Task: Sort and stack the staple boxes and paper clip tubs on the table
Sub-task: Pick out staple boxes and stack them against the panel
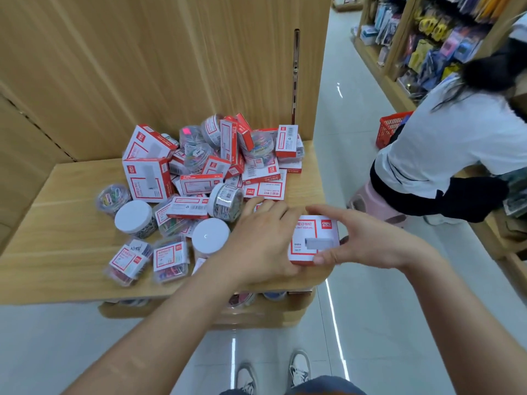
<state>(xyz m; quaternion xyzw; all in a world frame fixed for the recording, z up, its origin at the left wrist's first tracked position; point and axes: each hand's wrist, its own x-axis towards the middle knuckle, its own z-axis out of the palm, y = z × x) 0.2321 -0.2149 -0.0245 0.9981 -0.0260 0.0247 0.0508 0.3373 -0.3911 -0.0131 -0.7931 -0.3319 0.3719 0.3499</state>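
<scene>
A white-and-red cardboard staple box (313, 240) is held flat at the right front corner of the pale wooden tabletop (62, 238), long axis left to right. The grip of the right hand (370, 240) is closed on its right end, forefinger on the far edge, thumb on the near. The left hand (262, 240) is laid over its left end, apparently gripping too. The unsorted heap of boxes and tubs (199, 172) lies beyond, nearer the left hand.

Staple boxes (147, 178) and paper clip tubs (133, 216) lie heaped on the table (65, 229) toward the panel (142, 67) behind it, one box (316, 238) sits at the near right corner between the left hand (265, 240) and the right hand (370, 240), and a person (445, 143) stands off to the right.
</scene>
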